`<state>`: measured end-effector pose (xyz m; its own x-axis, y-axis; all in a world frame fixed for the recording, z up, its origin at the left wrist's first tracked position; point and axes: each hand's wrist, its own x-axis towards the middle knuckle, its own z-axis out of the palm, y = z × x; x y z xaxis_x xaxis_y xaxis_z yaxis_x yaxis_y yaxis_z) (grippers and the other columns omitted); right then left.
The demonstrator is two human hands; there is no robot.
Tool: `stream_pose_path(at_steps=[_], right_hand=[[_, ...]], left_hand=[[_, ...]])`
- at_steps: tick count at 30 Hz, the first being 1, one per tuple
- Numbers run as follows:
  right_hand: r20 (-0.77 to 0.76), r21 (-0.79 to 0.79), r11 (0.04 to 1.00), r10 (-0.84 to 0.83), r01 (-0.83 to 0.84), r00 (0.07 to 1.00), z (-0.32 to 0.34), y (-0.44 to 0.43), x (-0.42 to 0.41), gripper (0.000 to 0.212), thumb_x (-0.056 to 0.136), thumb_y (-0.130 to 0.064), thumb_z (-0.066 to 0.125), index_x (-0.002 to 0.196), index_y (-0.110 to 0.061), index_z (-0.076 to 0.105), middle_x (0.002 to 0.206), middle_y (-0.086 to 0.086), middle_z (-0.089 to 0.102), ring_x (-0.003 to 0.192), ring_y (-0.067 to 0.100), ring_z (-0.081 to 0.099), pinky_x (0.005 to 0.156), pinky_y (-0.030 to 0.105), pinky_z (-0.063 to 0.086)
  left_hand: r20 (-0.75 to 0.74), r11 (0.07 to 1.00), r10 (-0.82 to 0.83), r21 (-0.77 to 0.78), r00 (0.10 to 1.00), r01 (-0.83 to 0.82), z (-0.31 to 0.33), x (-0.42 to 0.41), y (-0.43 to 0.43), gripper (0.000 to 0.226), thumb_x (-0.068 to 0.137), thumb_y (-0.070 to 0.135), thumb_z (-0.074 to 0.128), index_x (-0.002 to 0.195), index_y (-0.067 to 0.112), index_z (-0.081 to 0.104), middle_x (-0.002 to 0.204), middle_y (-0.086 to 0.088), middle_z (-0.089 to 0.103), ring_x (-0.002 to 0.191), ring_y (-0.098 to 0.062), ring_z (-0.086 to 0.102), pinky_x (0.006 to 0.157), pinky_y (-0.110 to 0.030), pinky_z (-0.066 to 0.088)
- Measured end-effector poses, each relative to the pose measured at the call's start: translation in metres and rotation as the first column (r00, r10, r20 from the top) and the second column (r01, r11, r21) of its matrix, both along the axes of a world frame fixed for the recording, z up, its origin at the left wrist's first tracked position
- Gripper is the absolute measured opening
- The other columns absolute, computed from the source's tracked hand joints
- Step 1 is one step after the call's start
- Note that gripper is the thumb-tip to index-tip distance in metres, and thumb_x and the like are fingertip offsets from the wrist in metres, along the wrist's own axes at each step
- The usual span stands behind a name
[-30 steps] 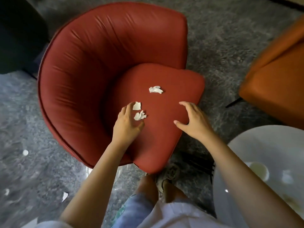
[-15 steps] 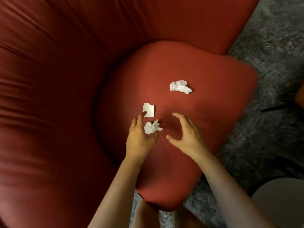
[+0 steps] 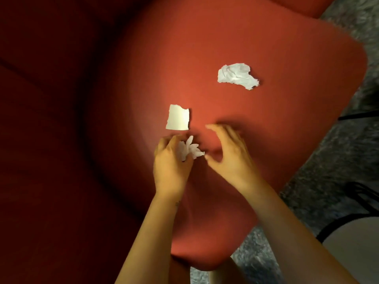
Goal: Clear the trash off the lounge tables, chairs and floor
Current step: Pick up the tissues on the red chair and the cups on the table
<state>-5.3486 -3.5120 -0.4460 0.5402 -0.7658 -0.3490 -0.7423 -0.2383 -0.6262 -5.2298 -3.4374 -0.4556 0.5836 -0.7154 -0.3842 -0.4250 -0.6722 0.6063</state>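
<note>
On the red seat cushion (image 3: 266,140) of a red armchair (image 3: 51,140), seen from above: three pieces of white paper litter and two bare hands. Piece one, a crumpled tissue (image 3: 238,75), lies loose toward the cushion's far right, well apart from both hands. It is a wrinkled, irregular wad with a ragged tail pointing right. Piece two, a flat paper scrap (image 3: 178,119), lies near the cushion's middle. It is roughly rectangular and smooth, with an unevenly torn upper edge, and sits just beyond the left fingertips, apparently untouched. Piece three, a small crumpled wad (image 3: 189,150), is held by the left hand (image 3: 172,160) — fingers and thumb curl about its near side, and white folds stick out toward the right hand. Whether the wad rests on the cushion or is lifted cannot be told. The right hand (image 3: 227,152) hovers just beside the wad, its fingers arched and spread from the thumb in a loose claw, holding nothing; its fingertips are motion-blurred. Grey carpet (image 3: 338,160) borders the cushion on the right, and one pale surface with a dark rim (image 3: 352,253) shows at the lower right corner.
</note>
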Motion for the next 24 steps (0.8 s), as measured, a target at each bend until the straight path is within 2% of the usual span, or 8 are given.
stream_pose_path(at_steps=[4,8,12,15,18,20,22,24], right_hand=[[0.044,-0.101,0.988,-0.114,0.118,0.993,0.004,-0.05,0.01,0.055,0.074,-0.002,0.066,0.127,-0.01,0.051,0.125,0.01,0.05,0.113,0.028,0.05,0.098,0.042,0.038],[0.046,-0.208,0.959,-0.186,0.192,0.981,0.003,-0.092,0.021,0.052,0.073,0.002,0.063,0.123,-0.008,0.052,0.126,0.012,0.048,0.115,0.028,0.049,0.097,0.041,0.039],[-0.049,-0.215,0.954,-0.224,0.208,0.973,-0.013,-0.111,0.027,0.053,0.076,-0.003,0.062,0.127,-0.013,0.05,0.127,0.01,0.047,0.116,0.028,0.049,0.096,0.042,0.038],[-0.111,-0.203,0.96,-0.217,0.191,0.97,-0.029,-0.113,0.027,0.043,0.081,-0.006,0.059,0.124,-0.012,0.054,0.126,0.012,0.048,0.115,0.03,0.048,0.098,0.04,0.036],[-0.049,-0.223,0.948,-0.245,0.228,0.968,-0.032,-0.106,0.026,0.02,0.087,-0.01,0.055,0.104,-0.001,0.063,0.108,0.019,0.055,0.096,0.034,0.054,0.085,0.038,0.039],[-0.021,-0.233,0.938,-0.269,0.257,0.963,-0.027,-0.097,0.027,0.015,0.086,-0.01,0.056,0.093,0.002,0.062,0.097,0.02,0.056,0.085,0.035,0.053,0.074,0.034,0.035],[0.053,-0.217,0.929,-0.294,0.299,0.954,-0.018,-0.084,0.032,0.015,0.081,-0.007,0.059,0.094,0.0,0.064,0.093,0.018,0.057,0.081,0.033,0.055,0.071,0.03,0.036],[0.164,-0.127,0.946,-0.278,0.299,0.947,-0.005,-0.066,0.04,0.031,0.077,-0.002,0.059,0.107,-0.006,0.066,0.1,0.014,0.059,0.085,0.026,0.06,0.079,0.027,0.045]], left_hand=[[0.059,1.0,-0.006,-0.014,0.998,0.007,0.004,0.006,-0.006,0.015,0.076,0.003,0.069,0.091,0.006,0.07,0.093,-0.012,0.061,0.077,-0.029,0.061,0.066,-0.025,0.039],[0.109,0.992,0.021,-0.128,0.994,-0.007,0.02,0.02,-0.019,0.014,0.075,0.001,0.068,0.088,0.005,0.069,0.088,-0.008,0.059,0.068,-0.018,0.054,0.063,-0.022,0.039],[0.085,0.981,0.071,-0.187,0.994,-0.054,0.022,0.035,-0.043,0.017,0.075,0.001,0.067,0.091,0.008,0.067,0.089,-0.002,0.056,0.069,-0.009,0.05,0.062,-0.01,0.037],[-0.008,0.978,0.078,-0.192,0.997,-0.078,0.011,0.036,-0.057,0.02,0.078,0.01,0.07,0.097,0.011,0.065,0.095,-0.003,0.057,0.074,-0.007,0.052,0.064,-0.003,0.037],[-0.075,0.977,0.068,-0.198,0.995,-0.082,0.003,0.033,-0.059,0.029,0.075,0.019,0.076,0.1,0.013,0.063,0.1,-0.002,0.057,0.08,-0.005,0.054,0.067,-0.004,0.04],[-0.072,0.972,0.088,-0.211,0.993,-0.102,0.004,0.032,-0.053,0.03,0.075,0.021,0.076,0.101,0.016,0.061,0.101,0.001,0.055,0.081,-0.005,0.055,0.07,-0.013,0.046],[-0.052,0.966,0.105,-0.231,0.993,-0.114,0.008,0.032,-0.046,0.032,0.076,0.021,0.074,0.104,0.017,0.06,0.099,0.008,0.05,0.084,-0.007,0.056,0.071,-0.02,0.049],[-0.037,0.963,0.107,-0.247,0.994,-0.113,0.011,0.033,-0.042,0.031,0.078,0.02,0.07,0.107,0.016,0.06,0.095,0.015,0.046,0.087,-0.011,0.057,0.073,-0.014,0.046]])
